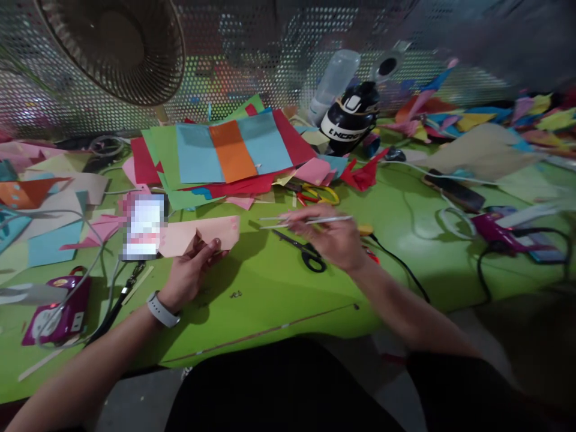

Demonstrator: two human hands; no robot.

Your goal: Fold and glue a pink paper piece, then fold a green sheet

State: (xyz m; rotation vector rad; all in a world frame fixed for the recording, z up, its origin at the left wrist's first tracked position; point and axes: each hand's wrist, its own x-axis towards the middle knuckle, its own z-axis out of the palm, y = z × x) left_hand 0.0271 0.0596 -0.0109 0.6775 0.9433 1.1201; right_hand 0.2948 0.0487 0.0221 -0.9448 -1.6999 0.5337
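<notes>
My left hand (193, 270), with a pale watch band at the wrist, pinches a folded pale pink paper (180, 237) between thumb and fingers. Small darker pink marks show near the paper's ends. In my right hand (335, 240) is a pair of thin, pale tweezers (330, 219), with the narrow tips pointing left toward the paper but apart from it. Black-handled scissors (312, 258) lie on the green table (279, 306) just below that hand. Left of the paper, a phone (144, 231) has a bright, blurred-out screen.
Coloured paper sheets (193, 153) are stacked behind my hands, with yellow-handled scissors (326, 195) in front. A black jug (348, 123) stands at the back. Purple power strips (63, 312) and cables flank the work area. A fan (121, 45) stands at the back left.
</notes>
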